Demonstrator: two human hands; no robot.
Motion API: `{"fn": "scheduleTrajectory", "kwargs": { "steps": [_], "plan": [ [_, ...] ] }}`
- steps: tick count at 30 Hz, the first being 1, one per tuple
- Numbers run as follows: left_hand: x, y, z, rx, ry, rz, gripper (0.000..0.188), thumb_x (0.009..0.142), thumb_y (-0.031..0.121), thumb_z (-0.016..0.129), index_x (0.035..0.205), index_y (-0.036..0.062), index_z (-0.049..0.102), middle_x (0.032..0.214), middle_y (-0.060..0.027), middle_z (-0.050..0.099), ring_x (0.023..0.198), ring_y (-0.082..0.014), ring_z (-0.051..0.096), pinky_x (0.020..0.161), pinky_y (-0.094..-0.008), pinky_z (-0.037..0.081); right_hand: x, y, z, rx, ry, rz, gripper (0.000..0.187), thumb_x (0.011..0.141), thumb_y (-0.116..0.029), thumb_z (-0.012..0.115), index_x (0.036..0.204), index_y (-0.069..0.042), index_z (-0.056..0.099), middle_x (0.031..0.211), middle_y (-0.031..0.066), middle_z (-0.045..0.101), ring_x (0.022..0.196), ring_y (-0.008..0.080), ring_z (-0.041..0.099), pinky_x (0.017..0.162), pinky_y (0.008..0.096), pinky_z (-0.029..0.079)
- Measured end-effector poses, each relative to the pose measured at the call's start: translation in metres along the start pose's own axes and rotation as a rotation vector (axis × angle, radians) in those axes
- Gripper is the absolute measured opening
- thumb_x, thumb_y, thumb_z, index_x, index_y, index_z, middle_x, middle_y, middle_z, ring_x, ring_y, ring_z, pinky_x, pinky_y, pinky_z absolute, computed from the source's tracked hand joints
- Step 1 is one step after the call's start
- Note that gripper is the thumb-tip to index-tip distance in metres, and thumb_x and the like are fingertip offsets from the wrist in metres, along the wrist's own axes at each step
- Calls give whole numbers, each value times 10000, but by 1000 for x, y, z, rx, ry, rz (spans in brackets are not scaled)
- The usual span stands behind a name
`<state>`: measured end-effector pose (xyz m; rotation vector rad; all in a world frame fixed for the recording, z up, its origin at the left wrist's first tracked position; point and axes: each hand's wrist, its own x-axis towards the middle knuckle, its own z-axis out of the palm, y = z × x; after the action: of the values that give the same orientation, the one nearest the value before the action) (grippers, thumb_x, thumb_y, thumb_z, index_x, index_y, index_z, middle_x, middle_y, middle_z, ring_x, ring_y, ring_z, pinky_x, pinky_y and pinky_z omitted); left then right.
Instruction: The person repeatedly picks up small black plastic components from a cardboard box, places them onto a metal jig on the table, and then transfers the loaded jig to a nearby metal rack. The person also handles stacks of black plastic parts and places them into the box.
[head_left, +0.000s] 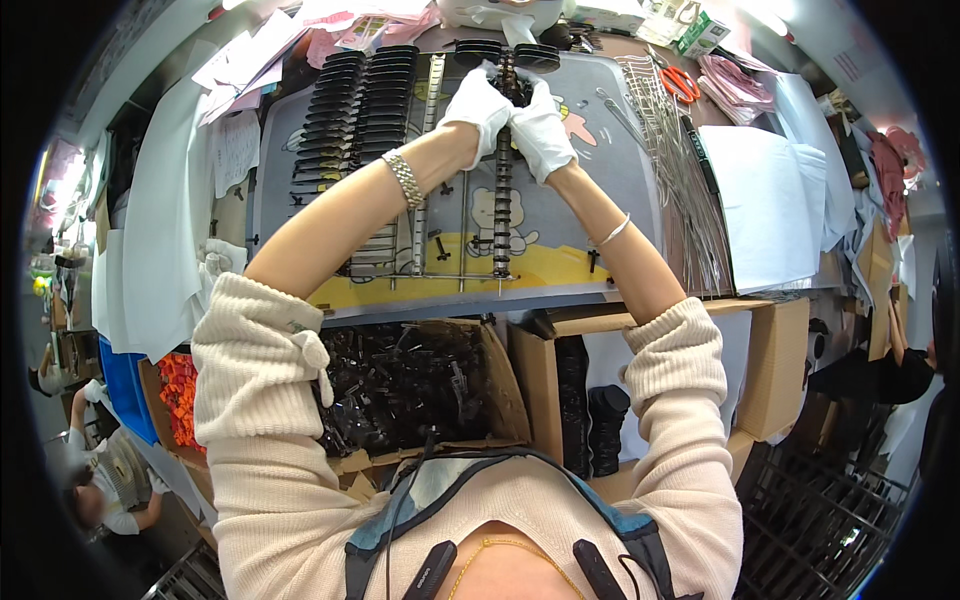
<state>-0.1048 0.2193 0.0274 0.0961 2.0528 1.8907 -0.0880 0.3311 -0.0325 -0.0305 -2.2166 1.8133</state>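
Note:
Both my hands wear white gloves and meet at the upper part of a metal rack post (pixel 502 215) with dark clips along it. My left hand (pixel 478 105) is closed on the post's left side, and my right hand (pixel 543 130) is closed on its right. Between the fingers is a small dark piece (pixel 517 90) whose kind I cannot make out; the gloves partly cover it. Just beyond them, glossy black oval plates (pixel 537 58) stick out on both sides of the post. To the left, rows of similar black plates (pixel 385 100) fill other posts.
A patterned grey and yellow mat (pixel 590 220) lies beneath the rack, with loose black clips (pixel 440 245) on it. Metal wire hooks (pixel 690 220) and orange-handled scissors (pixel 680 85) lie right. Nearest me are a carton of black parts (pixel 400 385) and an open cardboard box (pixel 780 370).

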Motion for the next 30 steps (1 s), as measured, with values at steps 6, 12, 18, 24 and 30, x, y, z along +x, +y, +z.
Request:
{"fn": "scheduleTrajectory", "kwargs": {
  "steps": [6, 12, 18, 24, 30],
  "plan": [
    [15, -17, -8, 435, 91, 193, 534, 892, 135, 675, 1386, 44, 494, 1227, -177, 671, 1111, -269, 658, 965, -344, 510, 24, -30, -34, -103, -350, 196, 666, 811, -121, 644, 1428, 32, 445, 1001, 114, 681, 825, 137, 640, 681, 279, 553],
    [10, 14, -28, 1282, -55, 667, 208, 832, 20, 602, 1036, 39, 640, 1032, -185, 678, 968, -391, 665, 860, -443, 553, 43, -63, -44, -880, -440, -277, 251, 913, -145, 567, 1124, -24, 629, 978, 208, 703, 870, 348, 702, 757, 419, 569],
    [2, 25, -37, 1179, 8, 739, 215, 908, 140, 564, 1061, 66, 697, 1001, -108, 709, 907, -327, 698, 818, -405, 571, 28, -47, -55, -1003, -300, -301, 283, 961, -281, 571, 1137, -71, 642, 979, 186, 706, 829, 339, 682, 790, 399, 549],
    [-10, 72, -59, 203, -169, -2, 275, 1039, 347, 534, 1061, 107, 666, 715, 43, 566, 545, -27, 504, 414, -186, 366, 10, -68, -87, 224, -420, 525, 279, 994, -374, 604, 881, -119, 595, 739, -38, 579, 576, 17, 498, 407, 169, 318],
    [55, 89, -46, 439, -21, 199, 432, 1032, 399, 540, 734, 98, 619, 560, 13, 486, 439, -103, 408, 391, -300, 311, 98, -56, -129, -655, -63, -486, 281, 985, -338, 586, 877, -94, 673, 737, 57, 656, 587, 138, 614, 439, 275, 420]
  ]
}}
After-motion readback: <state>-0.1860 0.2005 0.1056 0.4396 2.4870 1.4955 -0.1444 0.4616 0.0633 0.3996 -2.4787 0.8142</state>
